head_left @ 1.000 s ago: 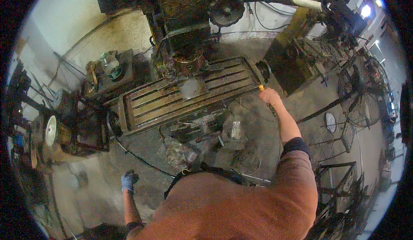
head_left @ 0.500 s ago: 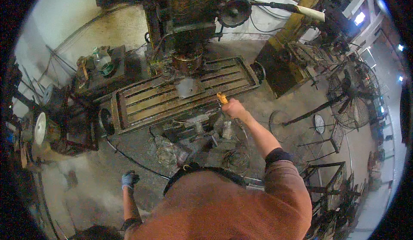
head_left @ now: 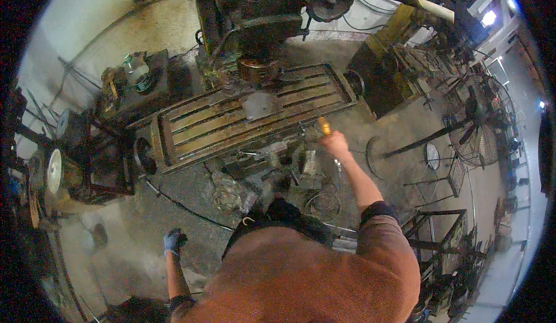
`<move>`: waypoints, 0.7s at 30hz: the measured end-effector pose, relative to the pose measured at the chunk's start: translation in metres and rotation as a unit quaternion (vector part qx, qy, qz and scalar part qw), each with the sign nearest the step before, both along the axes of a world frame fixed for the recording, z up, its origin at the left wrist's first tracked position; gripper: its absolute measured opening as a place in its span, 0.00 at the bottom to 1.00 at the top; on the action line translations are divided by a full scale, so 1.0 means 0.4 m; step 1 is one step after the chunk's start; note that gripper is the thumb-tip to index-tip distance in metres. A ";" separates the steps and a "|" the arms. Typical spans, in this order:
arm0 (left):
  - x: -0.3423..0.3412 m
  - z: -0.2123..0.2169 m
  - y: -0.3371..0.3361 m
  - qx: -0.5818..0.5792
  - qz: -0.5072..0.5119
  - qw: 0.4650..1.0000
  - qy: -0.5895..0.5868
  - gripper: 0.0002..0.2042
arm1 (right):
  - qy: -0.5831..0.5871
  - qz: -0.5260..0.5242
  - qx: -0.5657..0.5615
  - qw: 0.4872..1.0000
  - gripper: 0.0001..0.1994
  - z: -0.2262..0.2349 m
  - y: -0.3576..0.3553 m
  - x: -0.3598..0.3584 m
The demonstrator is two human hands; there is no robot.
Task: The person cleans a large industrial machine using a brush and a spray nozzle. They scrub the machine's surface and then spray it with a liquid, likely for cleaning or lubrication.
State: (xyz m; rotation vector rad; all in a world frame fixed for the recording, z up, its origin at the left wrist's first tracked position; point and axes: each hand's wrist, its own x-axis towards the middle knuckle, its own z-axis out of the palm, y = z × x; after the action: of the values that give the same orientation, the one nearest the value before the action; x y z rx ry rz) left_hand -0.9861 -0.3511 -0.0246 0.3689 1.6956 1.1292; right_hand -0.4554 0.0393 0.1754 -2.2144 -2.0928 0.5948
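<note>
cluttered workshop, slotted machine table (head_left: 255,117) — right hand (head_left: 336,145) outstretched, grip closed round orange-tipped tool (head_left: 324,127).

Dusty concrete floor (head_left: 116,247). Pale wall (head_left: 75,27) far left. Milling machine (head_left: 255,27) with slotted table (head_left: 249,114) far centre. Pedestal fan (head_left: 478,120) right; bright window light (head_left: 489,17) far right

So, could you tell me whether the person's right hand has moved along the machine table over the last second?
Yes. The right hand has travelled leftward along the front edge of the slotted machine table, from its right end toward the middle.
</note>
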 end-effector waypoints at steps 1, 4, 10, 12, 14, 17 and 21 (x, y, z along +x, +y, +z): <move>0.003 0.000 0.002 -0.022 -0.020 0.999 0.024 0.12 | 0.021 -0.037 -0.024 0.999 0.14 -0.006 0.002 -0.034; 0.031 0.023 0.029 -0.067 -0.020 0.997 0.044 0.11 | -0.006 0.086 0.039 0.995 0.14 -0.068 -0.018 -0.029; 0.147 0.075 0.143 -0.001 0.063 0.998 -0.001 0.08 | -0.015 0.064 0.118 0.991 0.08 -0.131 0.155 0.280; 0.188 0.067 0.156 0.001 0.025 0.998 0.056 0.09 | -0.124 0.280 0.187 0.933 0.06 -0.158 0.164 0.320; 0.253 0.110 0.182 -0.028 0.065 0.997 0.029 0.09 | -0.215 0.281 0.108 0.929 0.08 -0.111 0.189 0.379; 0.296 0.105 0.231 0.001 0.038 0.999 0.033 0.10 | -0.209 0.268 0.045 0.939 0.06 -0.111 0.295 0.530; 0.297 -0.024 0.178 0.026 -0.004 0.998 0.058 0.10 | -0.102 0.314 0.036 0.943 0.06 -0.081 0.385 0.513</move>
State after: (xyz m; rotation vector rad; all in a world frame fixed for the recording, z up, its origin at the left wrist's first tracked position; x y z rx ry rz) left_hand -0.8673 -0.2800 -0.0340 0.4809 1.7660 1.1673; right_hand -0.2504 0.1931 0.1430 -1.5968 -2.8866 0.2968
